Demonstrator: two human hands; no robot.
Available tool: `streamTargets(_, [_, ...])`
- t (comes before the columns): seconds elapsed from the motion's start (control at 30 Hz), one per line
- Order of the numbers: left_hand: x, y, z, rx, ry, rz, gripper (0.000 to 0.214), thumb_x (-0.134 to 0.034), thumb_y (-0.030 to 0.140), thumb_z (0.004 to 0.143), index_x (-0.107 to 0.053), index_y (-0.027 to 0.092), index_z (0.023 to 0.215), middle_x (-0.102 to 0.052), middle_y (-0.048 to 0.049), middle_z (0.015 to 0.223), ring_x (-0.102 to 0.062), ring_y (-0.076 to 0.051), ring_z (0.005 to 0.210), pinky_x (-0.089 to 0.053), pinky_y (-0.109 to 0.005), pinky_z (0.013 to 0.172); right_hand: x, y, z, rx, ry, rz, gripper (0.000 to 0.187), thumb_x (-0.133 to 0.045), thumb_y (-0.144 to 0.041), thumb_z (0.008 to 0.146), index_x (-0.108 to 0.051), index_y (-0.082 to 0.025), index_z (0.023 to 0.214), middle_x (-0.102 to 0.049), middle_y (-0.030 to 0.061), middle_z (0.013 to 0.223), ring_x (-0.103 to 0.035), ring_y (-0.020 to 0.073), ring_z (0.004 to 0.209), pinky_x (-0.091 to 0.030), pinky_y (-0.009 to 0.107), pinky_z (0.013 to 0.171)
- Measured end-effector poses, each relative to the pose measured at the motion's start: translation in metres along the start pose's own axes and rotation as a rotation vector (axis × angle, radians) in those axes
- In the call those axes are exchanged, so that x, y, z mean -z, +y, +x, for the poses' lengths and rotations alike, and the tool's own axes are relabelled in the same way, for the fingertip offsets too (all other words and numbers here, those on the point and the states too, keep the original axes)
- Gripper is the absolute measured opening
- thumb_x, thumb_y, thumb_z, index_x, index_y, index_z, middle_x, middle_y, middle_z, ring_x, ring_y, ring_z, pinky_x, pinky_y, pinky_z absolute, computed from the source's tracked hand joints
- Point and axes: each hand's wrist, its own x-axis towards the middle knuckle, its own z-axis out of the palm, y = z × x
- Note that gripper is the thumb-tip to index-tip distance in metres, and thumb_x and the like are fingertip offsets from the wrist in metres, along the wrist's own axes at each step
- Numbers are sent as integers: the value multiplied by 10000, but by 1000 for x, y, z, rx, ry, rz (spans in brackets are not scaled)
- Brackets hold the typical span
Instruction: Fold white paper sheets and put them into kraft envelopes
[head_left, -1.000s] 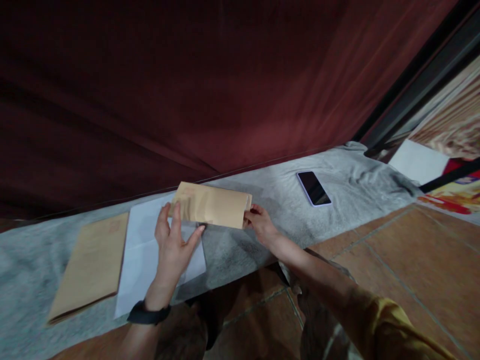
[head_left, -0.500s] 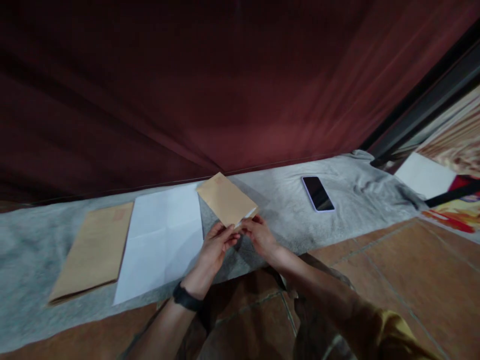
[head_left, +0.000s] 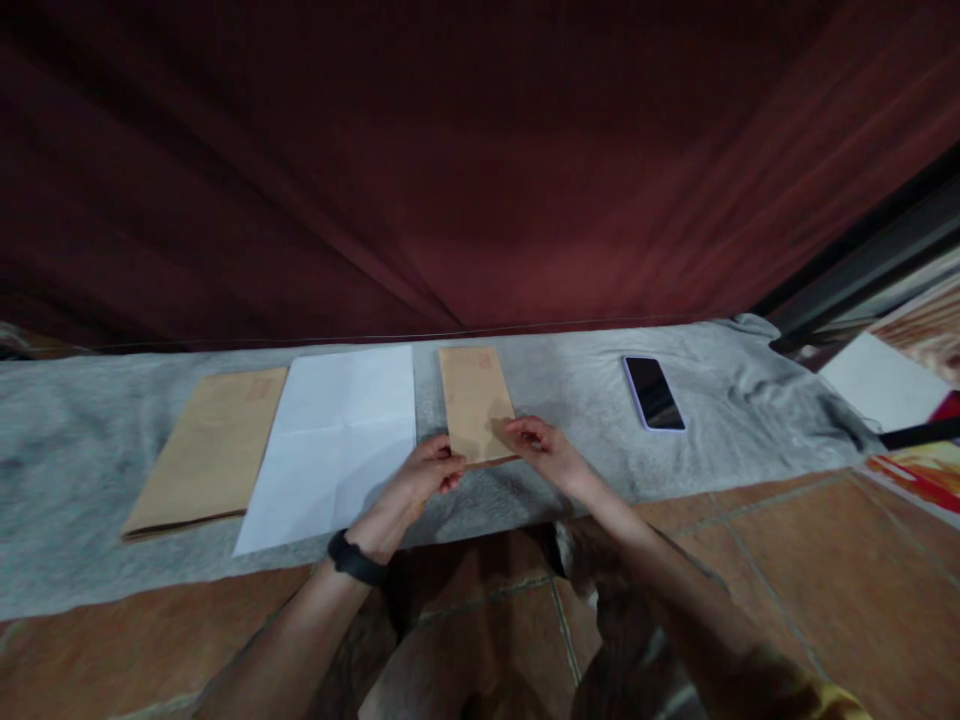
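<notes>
The left hand [head_left: 431, 470] pinches the small envelope [head_left: 474, 395], contents hidden, near left; right hand [head_left: 547, 455] touches its right edge, grip unclear.

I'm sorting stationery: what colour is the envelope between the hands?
The envelope is light brown, best seen in the head view.
</notes>
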Motion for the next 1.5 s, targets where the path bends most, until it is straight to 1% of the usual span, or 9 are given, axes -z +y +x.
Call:
streamTargets(0.17, [-4, 1, -4, -9, 59, 79, 296, -706, 284, 744, -548, 190, 976, -554, 85, 567, -497, -86, 439, -345, -194, 449, -4, -11, -14, 294, -332, -431, 272, -713, -268, 889, -680, -227, 1156, -655, 68, 1194, -604, 211, 1163, -490, 367, 1017])
streamTargets(0.27, [-12, 5, -11, -19, 165, 367, 364, -623, 259, 853, -489, 189, 1184, -584, 75, 608, -553, -123, 458, -396, -224, 484, -6, -10, -12, 342, -310, -590, 184, -628, -178, 940, -690, -213, 1110, -658, 69, 1165, -606, 204, 1147, -482, 374, 1040])
streamTargets(0.37, [-20, 6, -24, -121, 359, 868, 426, -569, 280, 924, -452, 187, 1322, -682, -14, 769, -677, -199, 641, -476, -285, 603, -7, -7, -8, 340, -296, -643, 167, -564, -163, 973, -697, -209, 1064, -661, 66, 1126, -620, 196, 1095, -504, 359, 1008])
streamTargets(0.5, [-29, -1, -37, -381, 384, 1228, 233, -499, 292, 974, -586, 207, 1173, -691, -96, 1069, -695, -234, 942, -530, -331, 786, -9, -7, -4, 322, -303, -669, 198, -497, -171, 1006, -692, -205, 1004, -661, 65, 1082, -625, 186, 1052, -522, 338, 964])
streamTargets(0.63, [-28, -8, -33, -567, 323, 1295, 190, -475, 207, 972, -643, 180, 1056, -666, -108, 1107, -639, -245, 1046, -509, -369, 928, -11, -6, -2, 298, -277, -688, 203, -483, -155, 1004, -676, -210, 973, -647, 57, 1031, -627, 178, 992, -527, 319, 926])
streamTargets(0.97, [-26, -4, -26, -581, 284, 1461, 321, -412, 84, 929, -650, 155, 1131, -669, -128, 1147, -637, -262, 1031, -512, -416, 920, -22, -7, -3, 228, -180, -675, 192, -484, -97, 949, -614, -189, 1056, -614, 71, 1067, -600, 195, 1005, -523, 344, 939])
streamTargets(1.13, [-44, -26, -31, -788, 187, 1485, 444, -393, 48, 911, -599, 110, 1299, -622, -159, 1348, -586, -260, 1244, -459, -427, 1082, -22, -1, -2, 211, -136, -666, 218, -472, -86, 925, -634, -202, 1014, -626, 71, 1051, -591, 208, 1016, -504, 365, 952])
streamTargets(1.27, [-55, -46, -31, -786, 207, 1482, 450, -418, 132, 949, -557, 57, 1371, -564, -216, 1441, -528, -292, 1354, -411, -460, 1148, -21, -5, -4, 196, -99, -709, 221, -452, -170, 984, -671, -193, 1003, -650, 96, 1064, -595, 234, 1036, -495, 414, 972])
streamTargets(1.5, [-56, -70, -27, -724, 200, 1481, 554, -422, 94, 897, -481, 27, 1444, -517, -235, 1489, -449, -293, 1433, -371, -475, 1192, -51, -19, -37, 273, -127, -561, 434, -350, -326, 1065, -562, -156, 1404, -588, 129, 1424, -516, 212, 1348, -409, 398, 1169])
